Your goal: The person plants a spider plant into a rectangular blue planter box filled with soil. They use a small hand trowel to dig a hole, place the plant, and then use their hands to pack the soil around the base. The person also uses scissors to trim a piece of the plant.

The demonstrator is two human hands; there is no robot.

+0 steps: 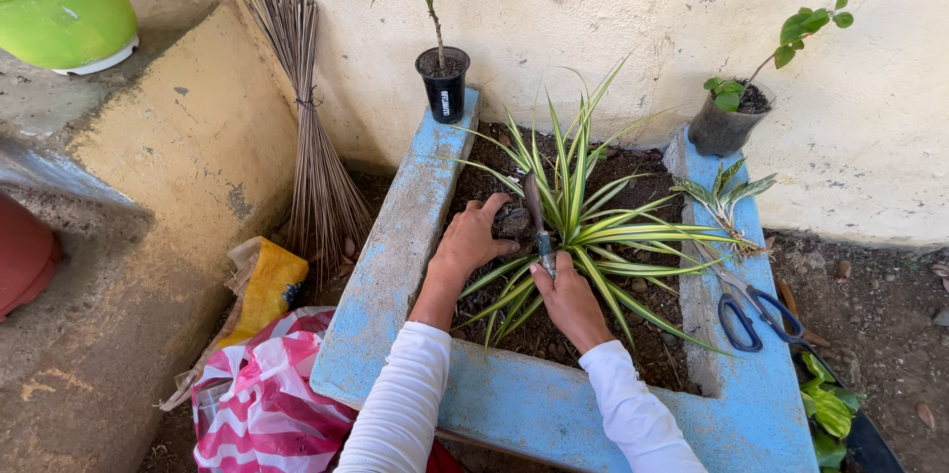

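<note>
White long sleeves are reaching forward from the bottom edge, both arms angling inward over the blue-painted concrete planter box [395, 265]. The left hand [474, 234] is lying palm-down with fingers curled over a dark clump of soil [513, 224] just beside the base of the green-and-cream striped spider plant [583, 216], cupping that clump. The right hand [568, 297] is clenching around the handle of a small metal trowel [539, 226], whose blade is pointing away into the dark crumbly soil at the plant's roots, so the trowel is sitting between the two hands, inside the box. On the box's far left corner a black plastic nursery pot [445, 87] with a small white rectangular label on its side is holding a thin leafy sapling. A grey soft grow bag [722, 127] is standing on the far right corner. Blue-handled steel scissors [751, 310] are lying on the right rim, near a loose striped cutting [727, 201]. Left of the box, a bundle broom of stiff brown sticks [316, 137] is leaning on the rough plastered wall, above a yellow sack [262, 285] and a pink-and-white striped plastic bag [262, 399].
</note>
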